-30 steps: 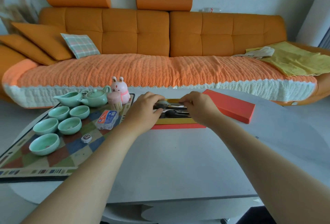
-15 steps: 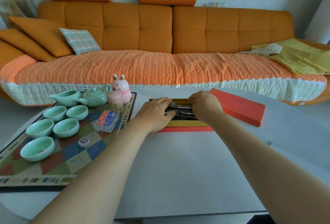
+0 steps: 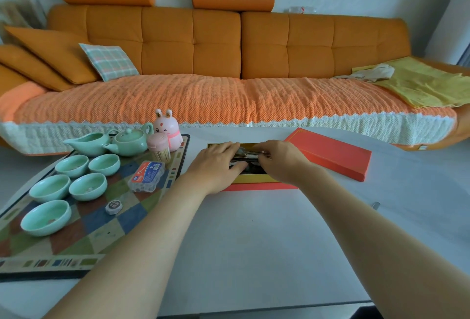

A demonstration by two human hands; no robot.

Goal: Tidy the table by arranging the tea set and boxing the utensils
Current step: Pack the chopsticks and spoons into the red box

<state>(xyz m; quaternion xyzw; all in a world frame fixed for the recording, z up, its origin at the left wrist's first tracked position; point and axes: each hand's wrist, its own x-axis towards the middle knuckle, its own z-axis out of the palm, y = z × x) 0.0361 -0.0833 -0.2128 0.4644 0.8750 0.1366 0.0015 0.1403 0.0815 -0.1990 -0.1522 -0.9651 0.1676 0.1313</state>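
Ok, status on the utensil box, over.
Left hand flat on utensils, right hand fingertips on them, grip unclear. Utensils lie in open box. Red lid off, right of box, nothing on it.

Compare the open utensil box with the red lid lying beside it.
The utensil box lies open, showing a gold lining and utensils; the lid shows only a plain red face. The left hand and right hand are on the box's contents; nothing touches the lid. The box sits square to the person; the lid lies angled, to its right. Both are red, flat and rest on the white table.
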